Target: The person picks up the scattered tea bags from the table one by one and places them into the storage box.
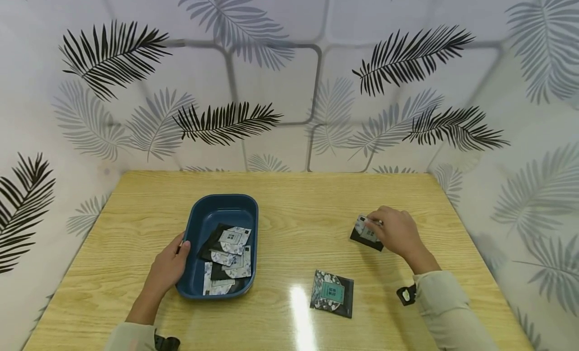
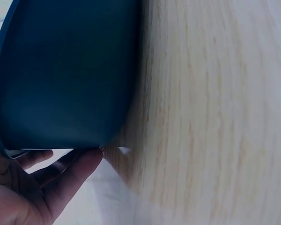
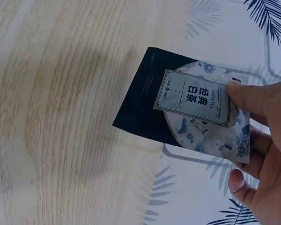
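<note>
My left hand [image 1: 166, 268] holds the left rim of a dark blue plastic tub [image 1: 212, 217], thumb over the edge. In the left wrist view the fingers of the left hand [image 2: 23, 194] lie against the tub's outer side wall [image 2: 65, 84]. Several black-and-white sachets [image 1: 235, 238] lie overlapping inside it. On the right, my right hand [image 1: 400, 233] pinches a white tea sachet [image 1: 367, 234] above the table. Close up in the right wrist view, that sachet [image 3: 196, 105] has blue flowers and a pale label; the right thumb lies on its face, fingers behind.
A black sachet with a green label [image 1: 332, 293] lies on the wooden table [image 1: 289, 225] between the tub and the right forearm. A wall covering with leaf prints [image 1: 276, 89] rises behind the table's back edge. A bright reflection falls near the front.
</note>
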Motion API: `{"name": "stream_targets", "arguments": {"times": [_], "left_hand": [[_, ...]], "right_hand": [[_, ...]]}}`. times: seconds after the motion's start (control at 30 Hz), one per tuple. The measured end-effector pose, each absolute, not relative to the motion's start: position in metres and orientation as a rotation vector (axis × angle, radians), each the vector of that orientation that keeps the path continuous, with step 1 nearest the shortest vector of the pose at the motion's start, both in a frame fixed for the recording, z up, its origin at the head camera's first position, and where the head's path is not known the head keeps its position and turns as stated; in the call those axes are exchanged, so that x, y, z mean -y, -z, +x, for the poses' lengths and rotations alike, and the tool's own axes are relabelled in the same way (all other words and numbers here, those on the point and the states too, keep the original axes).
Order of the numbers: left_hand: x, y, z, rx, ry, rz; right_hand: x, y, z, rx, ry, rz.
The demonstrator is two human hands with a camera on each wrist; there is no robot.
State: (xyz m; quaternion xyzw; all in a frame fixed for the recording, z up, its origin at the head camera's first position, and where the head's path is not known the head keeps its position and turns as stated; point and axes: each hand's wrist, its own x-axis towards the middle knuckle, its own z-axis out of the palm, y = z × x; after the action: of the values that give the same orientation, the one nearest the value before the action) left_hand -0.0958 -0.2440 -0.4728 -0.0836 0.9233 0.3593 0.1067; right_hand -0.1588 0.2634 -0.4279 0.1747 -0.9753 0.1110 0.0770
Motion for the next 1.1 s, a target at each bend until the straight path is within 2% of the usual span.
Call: {"name": "stream_targets", "arguments": {"times": [1.1], "left_hand": [[0.243,0.47,-0.097,-2.719,-1.023,-0.258]], "right_hand": [[-0.231,0.424,-0.163,2.803,-0.595,0.702]]}}
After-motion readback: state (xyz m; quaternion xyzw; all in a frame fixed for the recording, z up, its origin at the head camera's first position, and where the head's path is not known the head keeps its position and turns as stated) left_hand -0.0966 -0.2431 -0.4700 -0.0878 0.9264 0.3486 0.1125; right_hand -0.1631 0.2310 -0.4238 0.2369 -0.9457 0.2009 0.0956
